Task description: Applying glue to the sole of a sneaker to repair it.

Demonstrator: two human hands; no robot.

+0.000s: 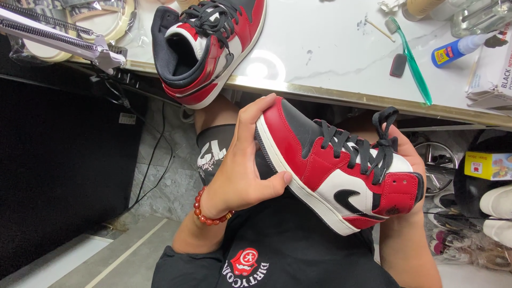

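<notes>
head cam | on wearer's head, facing steeply down | close over lap and hands | table edge [341,96] across top | single view, no overlap

held sneaker [330,165] looks like smooth leather, slight sheen on the red and black panels, woven cloth laces [373,144], matt rubbery white sole; second sneaker [205,48] same deal; table [320,48] is glossy marble-look with a brassy metal edge; toothbrush [410,56] is shiny green plastic
</notes>
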